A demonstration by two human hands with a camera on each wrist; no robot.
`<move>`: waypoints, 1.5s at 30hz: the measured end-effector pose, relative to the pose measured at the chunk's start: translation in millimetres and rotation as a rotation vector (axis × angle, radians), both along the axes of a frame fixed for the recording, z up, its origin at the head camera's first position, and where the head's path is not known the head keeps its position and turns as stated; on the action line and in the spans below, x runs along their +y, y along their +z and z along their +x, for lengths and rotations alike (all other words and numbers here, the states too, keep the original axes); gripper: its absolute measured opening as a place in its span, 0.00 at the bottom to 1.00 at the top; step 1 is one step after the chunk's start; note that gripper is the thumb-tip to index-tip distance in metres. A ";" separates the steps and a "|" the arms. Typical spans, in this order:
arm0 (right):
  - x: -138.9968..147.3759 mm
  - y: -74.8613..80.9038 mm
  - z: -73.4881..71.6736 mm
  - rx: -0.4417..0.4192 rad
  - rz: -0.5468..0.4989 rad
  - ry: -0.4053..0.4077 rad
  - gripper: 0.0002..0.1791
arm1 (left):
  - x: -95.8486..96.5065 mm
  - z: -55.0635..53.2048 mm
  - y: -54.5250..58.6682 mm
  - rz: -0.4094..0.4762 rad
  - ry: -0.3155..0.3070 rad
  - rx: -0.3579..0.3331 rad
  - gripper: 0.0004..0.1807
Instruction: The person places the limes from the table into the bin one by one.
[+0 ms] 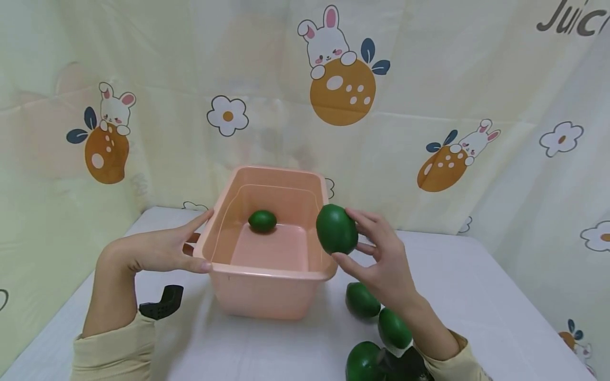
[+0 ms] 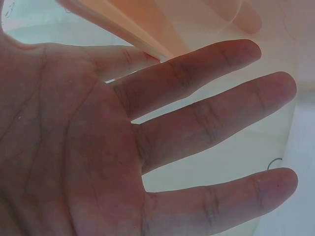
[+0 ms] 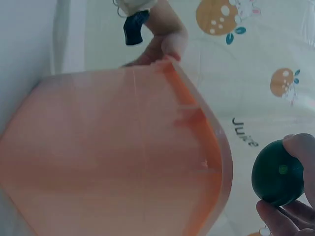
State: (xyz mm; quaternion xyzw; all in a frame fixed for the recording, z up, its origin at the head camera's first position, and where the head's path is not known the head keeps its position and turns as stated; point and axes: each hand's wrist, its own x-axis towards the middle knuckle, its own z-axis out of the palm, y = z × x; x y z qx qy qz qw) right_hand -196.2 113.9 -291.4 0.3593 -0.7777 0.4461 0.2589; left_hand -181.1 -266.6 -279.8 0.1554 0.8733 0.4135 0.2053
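A pink plastic basin [image 1: 267, 296] stands mid-table in the head view, with one green lime [image 1: 262, 221] inside on its floor. My left hand [image 1: 162, 248] touches the basin's left rim, the thumb at the front corner; the left wrist view shows its fingers [image 2: 211, 120] straight and spread. At the basin's right rim, my right hand [image 1: 383, 259] holds another lime [image 1: 335, 228] between thumb and fingers. The right wrist view shows this held lime [image 3: 278, 173] above the level of the rim.
Several more limes, among them one lime [image 1: 362, 300] and a second lime [image 1: 394, 328], lie on the white table [image 1: 476, 317] below my right forearm, which partly hides them. A patterned curtain [image 1: 267, 58] hangs behind the basin. A black wrist camera [image 1: 164, 302] sits at my left wrist.
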 end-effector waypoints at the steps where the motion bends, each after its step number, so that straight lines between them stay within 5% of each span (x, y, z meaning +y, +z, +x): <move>1: -1.5 -0.3 2.0 -0.001 0.007 0.021 0.42 | -0.1 -0.1 -0.1 0.000 0.001 0.000 0.59; 16: -14.8 -11.8 4.4 0.004 0.143 0.133 0.38 | -0.3 -1.4 -1.0 0.010 -0.004 0.003 0.59; 22: -13.9 -12.8 2.8 0.021 0.180 0.123 0.38 | 1.1 -1.2 2.2 0.008 -0.004 -0.001 0.60; 30: -13.4 -13.1 3.8 0.105 0.385 0.027 0.37 | 1.3 0.8 2.3 -0.021 0.018 -0.010 0.60; 37: -11.6 -13.6 8.0 0.176 0.629 0.014 0.19 | 0.6 0.2 0.0 -0.016 0.006 0.001 0.59; 45: -10.5 -14.5 9.8 0.189 0.656 0.025 0.14 | 2.1 -0.8 -1.8 -0.004 0.006 -0.010 0.59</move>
